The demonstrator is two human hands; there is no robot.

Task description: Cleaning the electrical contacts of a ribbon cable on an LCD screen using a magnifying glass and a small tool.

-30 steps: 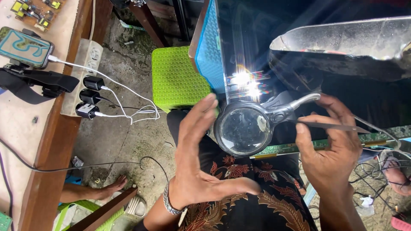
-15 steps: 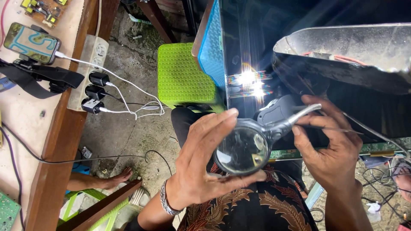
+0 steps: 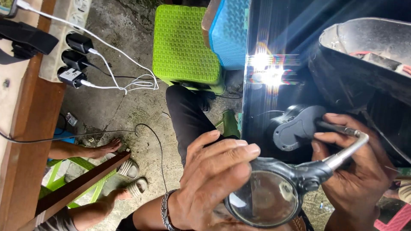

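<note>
Black glossy panel (image 3: 274, 38) standing upright across the right half of the view, with a bright glare spot on it. Green woven stool (image 3: 186, 42) beside it to the left, a blue one (image 3: 229, 32) touching the panel edge. At far left a wooden bench edge with a power strip (image 3: 64, 30), three black plugs and white cables hanging down. Below, bare feet of another person near sandals on the concrete floor.

Nearer to the camera, the magnifying glass (image 3: 267, 199): round lens in a black frame, low in the middle of the view, lying almost flat toward the camera. From the frame, a bendable metal neck (image 3: 349, 152) going up and to the right, so long axis from lower left to upper right, ending at a grey base (image 3: 295, 128) against the panel.

Left hand (image 3: 214, 179) on the left side of the lens, fingers (image 3: 231, 149) stretched and close together, lying over the upper rim of the frame, thumb hidden under; touching the rim, but full clamp not possible to tell. Right hand (image 3: 359, 171) on the right side, behind the neck, fingers curled around the neck and a thin dark tool (image 3: 336, 127); grip looks firm.

Lens directly between both hands; left nearer to the lens, right nearer to the neck. Metal bracelet (image 3: 165, 211) on the left wrist.
</note>
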